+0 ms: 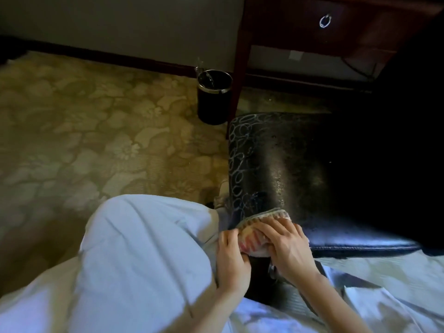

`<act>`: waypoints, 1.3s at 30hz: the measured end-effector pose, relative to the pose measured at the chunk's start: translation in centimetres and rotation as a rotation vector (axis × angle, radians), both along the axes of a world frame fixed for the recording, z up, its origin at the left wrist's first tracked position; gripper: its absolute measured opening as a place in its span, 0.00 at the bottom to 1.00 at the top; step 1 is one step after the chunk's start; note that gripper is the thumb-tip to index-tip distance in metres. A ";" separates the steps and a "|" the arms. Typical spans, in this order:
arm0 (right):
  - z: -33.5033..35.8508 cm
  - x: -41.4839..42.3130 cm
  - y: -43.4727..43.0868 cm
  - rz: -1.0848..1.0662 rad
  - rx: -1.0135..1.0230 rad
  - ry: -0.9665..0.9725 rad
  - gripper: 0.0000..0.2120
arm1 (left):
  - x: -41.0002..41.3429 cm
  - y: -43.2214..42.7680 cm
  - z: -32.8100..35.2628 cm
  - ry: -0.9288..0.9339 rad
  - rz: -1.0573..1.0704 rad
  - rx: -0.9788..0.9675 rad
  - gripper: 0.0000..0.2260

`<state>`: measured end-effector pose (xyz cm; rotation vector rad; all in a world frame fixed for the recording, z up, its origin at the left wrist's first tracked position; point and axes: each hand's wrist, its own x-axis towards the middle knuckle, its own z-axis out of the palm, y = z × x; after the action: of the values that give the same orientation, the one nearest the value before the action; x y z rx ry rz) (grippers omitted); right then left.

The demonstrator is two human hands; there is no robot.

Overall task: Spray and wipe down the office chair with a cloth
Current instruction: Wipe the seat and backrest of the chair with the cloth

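The chair (pixel 300 169) has a dark, shiny seat with a ring-patterned side panel and stands at the right, partly in deep shadow. A folded cloth (pixel 254 233) with pale and reddish stripes is pressed on the seat's near front corner. My right hand (pixel 286 248) lies flat on top of the cloth, fingers spread over it. My left hand (pixel 231 258) grips the cloth's lower left edge from the side. No spray bottle is visible.
A black waste bin (pixel 212 99) with a metal rim stands on the patterned yellow carpet (pixel 96 131), beside a dark wooden desk leg (pixel 237 78). The desk drawer (pixel 325 20) has a ring pull. My light trouser leg (pixel 144 248) fills the lower left.
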<state>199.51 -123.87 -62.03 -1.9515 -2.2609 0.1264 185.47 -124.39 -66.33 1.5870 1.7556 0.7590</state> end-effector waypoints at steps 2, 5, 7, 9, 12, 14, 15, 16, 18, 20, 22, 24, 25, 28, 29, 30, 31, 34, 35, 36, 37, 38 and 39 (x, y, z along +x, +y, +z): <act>0.1 -0.1 0.3 0.038 -0.046 0.002 0.20 | 0.0 0.1 -0.2 -0.028 0.065 -0.041 0.21; 0.4 -0.8 0.8 0.125 -0.090 -0.014 0.21 | -0.1 0.3 -1.1 -0.149 0.225 -0.125 0.20; 0.6 -1.7 1.2 0.192 -0.116 -0.051 0.20 | 0.0 0.2 -1.7 -0.255 0.373 -0.182 0.18; 0.7 -2.7 2.0 0.243 -0.153 -0.093 0.18 | 0.1 0.4 -1.3 -0.366 0.468 -0.237 0.13; 0.7 -3.7 3.5 0.261 -0.222 -0.123 0.17 | 0.3 1.7 -0.5 -0.438 0.453 -0.260 0.09; 0.6 -3.7 4.3 0.251 -0.278 -0.116 0.16 | -0.1 2.5 -0.4 -0.464 0.515 -0.333 0.16; 0.5 -3.6 4.5 0.253 -0.304 -0.112 0.16 | -0.1 2.7 -0.6 -0.478 0.516 -0.365 0.17; 0.5 -3.5 4.7 0.262 -0.319 -0.105 0.16 | -0.2 2.7 -1.0 -0.495 0.481 -0.373 0.17; 0.6 -3.3 5.1 0.286 -0.321 -0.109 0.16 | 0.1 2.9 -1.5 -0.520 0.488 -0.407 0.16; 1.1 -3.3 5.8 0.304 -0.310 -0.111 0.17 | 0.2 3.2 -2.2 -0.554 0.512 -0.441 0.15; 1.2 -3.1 6.6 0.314 -0.286 -0.109 0.18 | 0.0 3.9 -2.8 -0.570 0.521 -0.500 0.13; 1.0 -2.9 7.3 0.323 -0.271 -0.118 0.19 | -0.3 4.3 -2.9 -0.543 0.454 -0.514 0.09; 0.9 -2.8 7.6 0.326 -0.267 -0.122 0.20 | -0.6 4.5 -2.7 -0.497 0.408 -0.504 0.08; 0.5 -2.7 8.6 0.332 -0.240 -0.137 0.21 | -1.3 5.3 -2.0 -0.447 0.285 -0.512 0.11; 0.4 -2.6 9.0 0.333 -0.228 -0.136 0.21 | -1.5 5.7 -1.9 -0.435 0.255 -0.505 0.12; 0.3 -2.5 9.4 0.334 -0.214 -0.134 0.22 | -1.7 6.3 -1.7 -0.416 0.230 -0.494 0.13; 0.3 -2.3 10.0 0.335 -0.198 -0.135 0.23 | -1.8 6.9 -1.8 -0.392 0.211 -0.470 0.13; 0.4 -1.6 12.3 0.332 -0.157 -0.132 0.23 | -1.9 9.6 -1.5 -0.327 0.199 -0.393 0.08; 0.5 -1.4 13.2 0.327 -0.150 -0.128 0.23 | -1.9 10.7 -1.4 -0.298 0.193 -0.374 0.08; 0.5 -1.2 14.1 0.320 -0.143 -0.128 0.23 | -2.0 11.8 -1.2 -0.262 0.188 -0.362 0.08; 0.4 -1.1 15.1 0.314 -0.134 -0.134 0.23 | -2.1 13.0 -1.1 -0.235 0.183 -0.353 0.10; 0.4 -1.0 16.2 0.309 -0.124 -0.143 0.23 | -2.3 14.2 -1.1 -0.218 0.172 -0.340 0.12; 0.3 -0.9 17.2 0.307 -0.117 -0.153 0.24 | -2.3 15.4 -1.1 -0.203 0.155 -0.319 0.13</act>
<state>198.64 -106.67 -61.72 -1.7029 -2.6995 0.1512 183.13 -108.97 -67.46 1.1343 1.7619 0.6484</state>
